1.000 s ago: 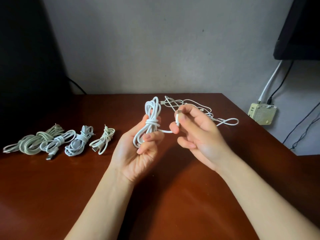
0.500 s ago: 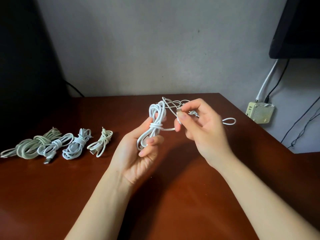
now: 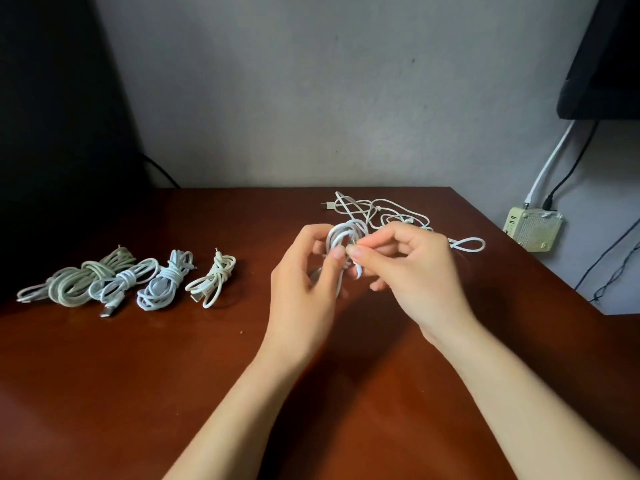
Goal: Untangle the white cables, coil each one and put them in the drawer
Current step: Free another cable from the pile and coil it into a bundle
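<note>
The left hand is curled round a coiled white cable and holds it above the table near the middle of the view. Only the coil's top loops show above the fingers; the rest sits behind the palm and the other hand. The right hand meets it from the right, thumb and forefinger pinched on a strand at the coil's side (whether that is the plug end cannot be told, as the fingertips cover it and the spot is blurred). Just behind the hands a loose tangle of white cables lies on the table toward its far right corner, partly hidden by the knuckles, with one loop reaching out past the right hand. Well apart on the left, a row of four coiled bundles lies on the table; the two leftmost overlap, so their outlines are hard to separate. On the wall to the right hangs a pale box, its leads rising to a dark screen cut off at the corner. Both forearms run off the bottom edge.
</note>
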Action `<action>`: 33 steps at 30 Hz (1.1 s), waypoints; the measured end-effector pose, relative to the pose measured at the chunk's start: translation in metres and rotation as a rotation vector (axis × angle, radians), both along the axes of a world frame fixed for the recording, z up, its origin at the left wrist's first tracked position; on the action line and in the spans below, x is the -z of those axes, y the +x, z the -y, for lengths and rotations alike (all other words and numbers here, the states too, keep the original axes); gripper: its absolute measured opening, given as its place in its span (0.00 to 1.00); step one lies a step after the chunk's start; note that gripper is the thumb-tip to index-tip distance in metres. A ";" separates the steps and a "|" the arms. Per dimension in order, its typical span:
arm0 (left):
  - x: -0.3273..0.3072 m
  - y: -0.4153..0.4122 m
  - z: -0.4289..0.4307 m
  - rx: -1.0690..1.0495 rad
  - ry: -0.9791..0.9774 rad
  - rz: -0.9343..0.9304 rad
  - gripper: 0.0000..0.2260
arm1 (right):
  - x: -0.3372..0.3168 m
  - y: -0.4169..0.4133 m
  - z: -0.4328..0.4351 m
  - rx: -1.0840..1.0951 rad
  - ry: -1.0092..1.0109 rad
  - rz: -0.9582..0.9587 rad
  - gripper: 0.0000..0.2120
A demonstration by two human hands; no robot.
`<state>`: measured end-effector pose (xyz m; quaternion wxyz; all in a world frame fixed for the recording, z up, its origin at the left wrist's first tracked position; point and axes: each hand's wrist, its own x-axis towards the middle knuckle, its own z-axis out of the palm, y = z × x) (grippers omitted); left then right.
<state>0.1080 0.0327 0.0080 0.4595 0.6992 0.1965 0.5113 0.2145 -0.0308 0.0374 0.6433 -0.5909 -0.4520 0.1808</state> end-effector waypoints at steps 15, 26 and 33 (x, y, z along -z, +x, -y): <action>0.008 0.002 -0.005 0.102 0.111 -0.040 0.06 | -0.006 0.004 0.001 0.129 -0.075 -0.107 0.10; 0.003 -0.003 -0.003 0.344 -0.219 0.008 0.04 | -0.004 -0.002 0.001 -0.136 -0.075 -0.177 0.08; 0.011 0.001 -0.003 0.203 -0.012 -0.197 0.18 | 0.004 0.002 -0.004 -0.050 -0.046 -0.176 0.10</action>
